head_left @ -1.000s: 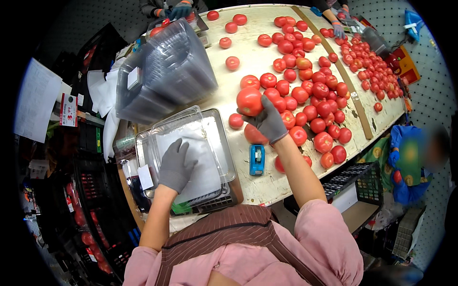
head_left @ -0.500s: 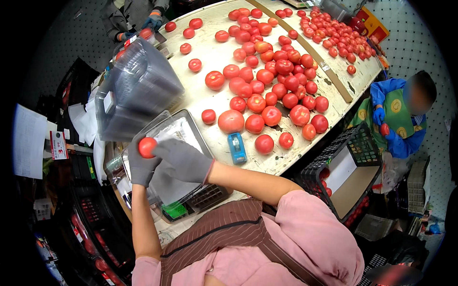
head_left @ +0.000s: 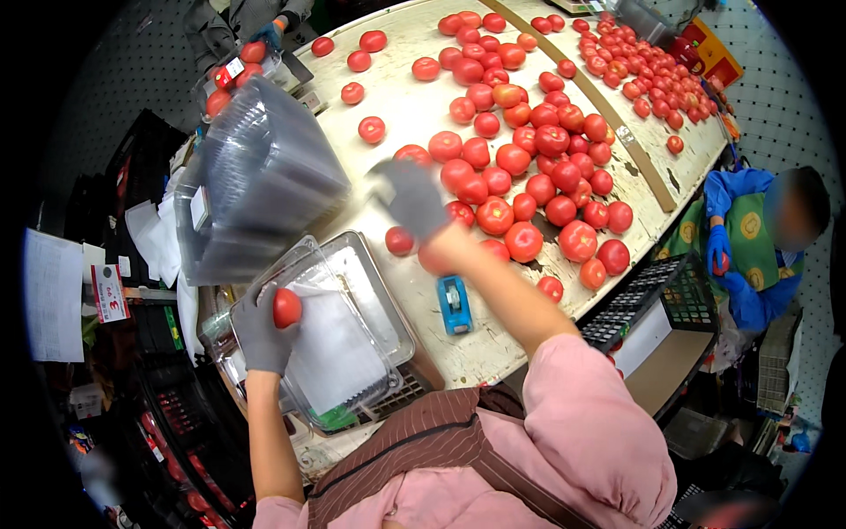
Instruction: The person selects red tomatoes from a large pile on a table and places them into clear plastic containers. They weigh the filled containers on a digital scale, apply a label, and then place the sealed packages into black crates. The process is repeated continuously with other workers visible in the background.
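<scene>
In my grey-gloved left hand (head_left: 264, 333) is a red tomato (head_left: 287, 308), gripped at the left edge of an open clear plastic box (head_left: 388, 381). A white sheet (head_left: 328, 339) lies in the box, which rests on a metal tray (head_left: 388, 304). My gloved right hand (head_left: 411, 198) is stretched out over the table (head_left: 339, 145), at the left side of the loose tomatoes (head_left: 513, 159). Motion smears its fingers, so I cannot see whether they hold anything. One tomato (head_left: 412, 155) lies just beyond that hand, and another tomato (head_left: 399, 241) is below it.
Stacked clear plastic boxes (head_left: 264, 176) stand left of the tray. A blue tape dispenser (head_left: 455, 305) lies under my right forearm. A black crate (head_left: 683, 295) is at the right, near a person in blue sleeves (head_left: 749, 256). Another person (head_left: 242, 26) handles boxed tomatoes at the far left.
My right hand has moved from beside my left hand, above the box, out to the loose tomatoes. My left hand still grips its tomato. The whole view has shifted slightly.
</scene>
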A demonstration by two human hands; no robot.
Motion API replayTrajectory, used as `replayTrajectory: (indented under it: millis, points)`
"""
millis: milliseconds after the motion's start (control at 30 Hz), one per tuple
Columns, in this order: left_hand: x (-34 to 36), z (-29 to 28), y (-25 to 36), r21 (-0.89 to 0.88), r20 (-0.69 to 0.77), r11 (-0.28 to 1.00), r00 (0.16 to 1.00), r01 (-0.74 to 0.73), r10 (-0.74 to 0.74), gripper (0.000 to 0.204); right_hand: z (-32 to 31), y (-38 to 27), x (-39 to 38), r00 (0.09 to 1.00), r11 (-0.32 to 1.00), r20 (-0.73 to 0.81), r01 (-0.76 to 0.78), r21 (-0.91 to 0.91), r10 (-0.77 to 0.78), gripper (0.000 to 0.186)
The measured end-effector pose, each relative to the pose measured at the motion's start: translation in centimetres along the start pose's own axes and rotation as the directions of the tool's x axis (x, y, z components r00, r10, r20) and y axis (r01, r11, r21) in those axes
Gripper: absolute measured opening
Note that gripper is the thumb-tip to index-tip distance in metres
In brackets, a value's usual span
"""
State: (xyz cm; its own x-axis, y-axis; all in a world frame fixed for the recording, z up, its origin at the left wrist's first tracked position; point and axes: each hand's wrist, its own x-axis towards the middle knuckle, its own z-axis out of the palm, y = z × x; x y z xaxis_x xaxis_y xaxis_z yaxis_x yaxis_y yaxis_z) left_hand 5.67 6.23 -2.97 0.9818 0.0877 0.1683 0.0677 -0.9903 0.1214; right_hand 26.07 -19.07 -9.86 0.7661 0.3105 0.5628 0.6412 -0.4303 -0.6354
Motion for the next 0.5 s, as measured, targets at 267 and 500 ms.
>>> replayTrajectory:
  millis: [267, 500]
  points:
    - [0.1, -2.9, 2.9, -0.379, -0.079, 0.925, 0.994, 0.036, -0.071, 0.054, -0.3, 16.5, 6.1, 0.712, 0.655, 0.37, -0.165, -0.738, 0.596, 0.047]
    - [2.3, -4.6, 7.8, -0.963, 0.185, 0.167, 0.969, 0.213, -0.166, 0.049, -3.2, 7.6, 5.9, 0.911, 0.909, -0.103, -0.381, 0.168, 0.4, 0.073]
